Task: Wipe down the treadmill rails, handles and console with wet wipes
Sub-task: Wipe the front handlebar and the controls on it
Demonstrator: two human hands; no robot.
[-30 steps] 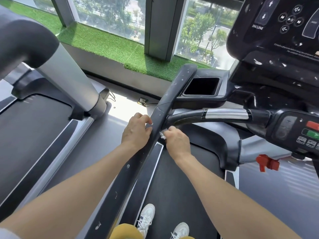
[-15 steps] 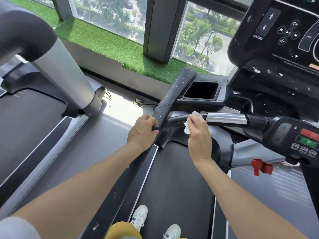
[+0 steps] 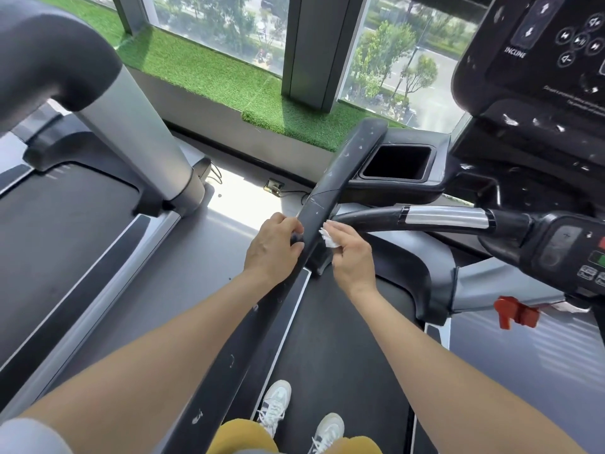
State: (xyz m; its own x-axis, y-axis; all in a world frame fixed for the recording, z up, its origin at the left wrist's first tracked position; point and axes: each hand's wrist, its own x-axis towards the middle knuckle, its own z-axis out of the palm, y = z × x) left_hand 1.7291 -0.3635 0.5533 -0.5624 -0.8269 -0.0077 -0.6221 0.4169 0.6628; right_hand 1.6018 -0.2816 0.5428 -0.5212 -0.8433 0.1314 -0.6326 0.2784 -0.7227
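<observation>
A long black side rail [image 3: 330, 188] of the treadmill runs from the lower middle up to the cup holder. My left hand [image 3: 271, 249] grips this rail from its left side, fingers curled round it. My right hand [image 3: 352, 253] pinches a crumpled white wet wipe [image 3: 329, 239] and holds it against the rail's right side, where the curved front handle [image 3: 435, 217] with its silver band joins. The black console [image 3: 540, 60] with an INCLINE button fills the top right.
A black cup holder [image 3: 396, 165] sits beside the rail's top. A control pod [image 3: 569, 250] and a red safety clip [image 3: 515, 312] lie to the right. A second treadmill's grey upright [image 3: 137, 136] stands left. My white shoes [image 3: 275, 404] stand on the belt [image 3: 343, 355].
My right hand with the wipe slid up the front handle half a second ago, then came back left and down to the joint with the rail. My left hand kept its grip.
</observation>
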